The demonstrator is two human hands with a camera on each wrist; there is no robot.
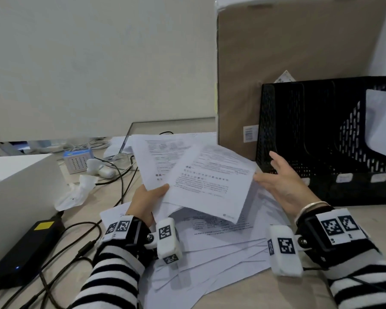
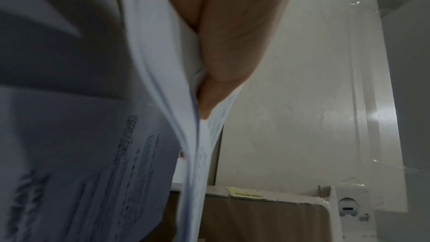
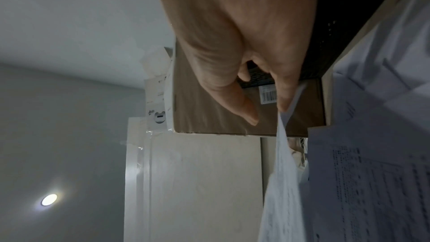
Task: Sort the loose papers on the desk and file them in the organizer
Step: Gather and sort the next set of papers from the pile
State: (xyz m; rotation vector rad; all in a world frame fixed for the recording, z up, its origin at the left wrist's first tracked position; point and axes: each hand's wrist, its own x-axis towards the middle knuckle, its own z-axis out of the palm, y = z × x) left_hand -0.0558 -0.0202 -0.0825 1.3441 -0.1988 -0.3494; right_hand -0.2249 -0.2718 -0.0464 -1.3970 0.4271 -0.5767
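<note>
Cluttered tabletop [image 1: 265, 286] with loose papers [image 1: 221, 246] spread beside a black mesh organizer [image 1: 316, 134].
The left hand [image 1: 146, 198] pinches a fan of printed sheets [image 1: 201, 172] above the pile; the right hand [image 1: 285, 181], fingers extended, touches their right edge, just before the organizer.

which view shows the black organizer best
The head view: the black organizer stands at the right with its perforated dividers and slots visible, and a sheet in the far-right slot. The right wrist view shows only a dark sliver behind the hand; the left wrist view shows none.
</note>
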